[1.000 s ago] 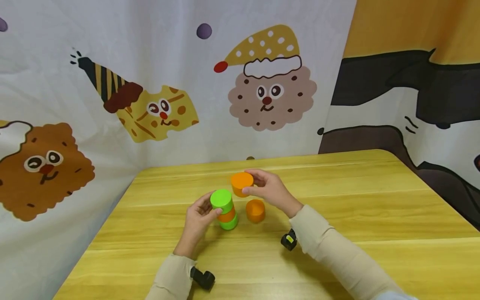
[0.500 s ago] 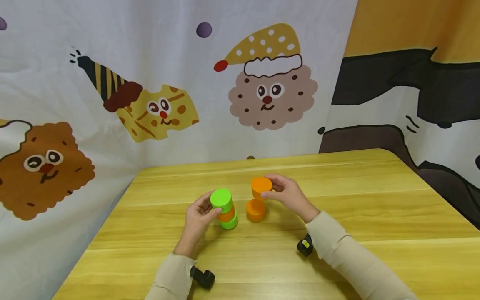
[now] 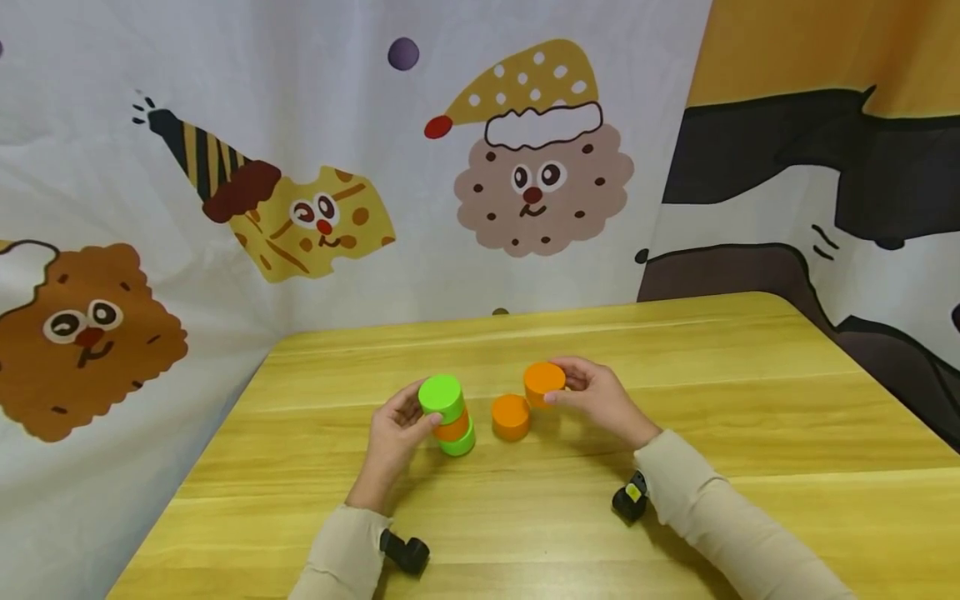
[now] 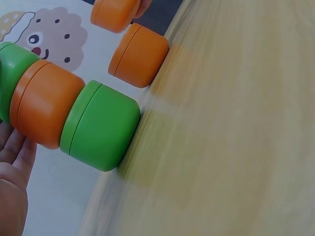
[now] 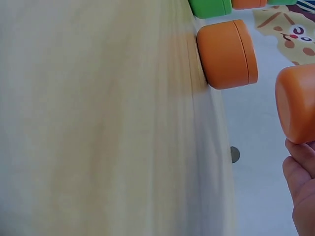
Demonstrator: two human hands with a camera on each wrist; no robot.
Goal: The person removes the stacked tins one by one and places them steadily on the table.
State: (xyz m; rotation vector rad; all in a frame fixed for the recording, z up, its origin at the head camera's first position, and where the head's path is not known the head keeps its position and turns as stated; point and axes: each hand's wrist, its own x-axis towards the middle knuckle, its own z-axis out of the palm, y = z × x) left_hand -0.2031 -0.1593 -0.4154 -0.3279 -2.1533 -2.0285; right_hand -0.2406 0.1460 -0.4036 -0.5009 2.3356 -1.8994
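Three small round lidded jars stand stacked on the table: a green jar [image 3: 459,442] at the bottom, an orange jar [image 4: 47,103] in the middle and a green jar [image 3: 441,398] on top. My left hand [image 3: 393,437] grips the stack at its upper green jar, thumb in front. Just right of the stack, a second orange jar [image 3: 511,418] stands alone on the tabletop. My right hand [image 3: 600,400] pinches a third orange jar [image 3: 543,383] between thumb and fingers. In the right wrist view, this held jar [image 5: 298,103] hangs clear of the tabletop.
The wooden table [image 3: 510,517] reaches back to a curtain [image 3: 337,300] printed with cartoon biscuits and cheese. A black wrist camera sits under each sleeve, the left camera [image 3: 407,553] and the right camera [image 3: 630,497] both close to the table.
My right hand has carried the orange jar rightward and a little toward me, from beside the stack to the right of the lone orange jar. My left hand stays on the stack.
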